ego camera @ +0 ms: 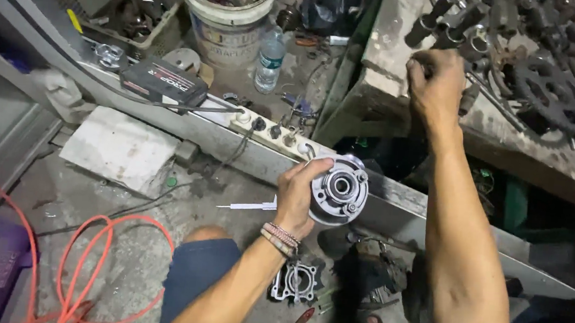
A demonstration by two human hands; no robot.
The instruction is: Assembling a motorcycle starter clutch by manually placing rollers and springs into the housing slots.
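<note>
My left hand (296, 195) grips a round grey metal hub (340, 189) with a bearing hole in its middle and bolts around its face, held above the floor. My right hand (436, 84) is stretched out to the cluttered concrete bench (407, 34) at the upper right, its fingers curled among metal parts there. What the fingers close on is hidden. A black toothed sprocket (556, 97) lies on the bench just right of that hand, and dark sockets and tubes (449, 24) lie beyond it.
A long grey metal beam (247, 148) crosses the floor, bearing a black box (164, 83). A white bucket (225, 13) and a plastic bottle (269, 57) stand behind it. An orange hose (81, 268) loops at lower left. A small engine casting (296, 282) lies by my knee (200, 271).
</note>
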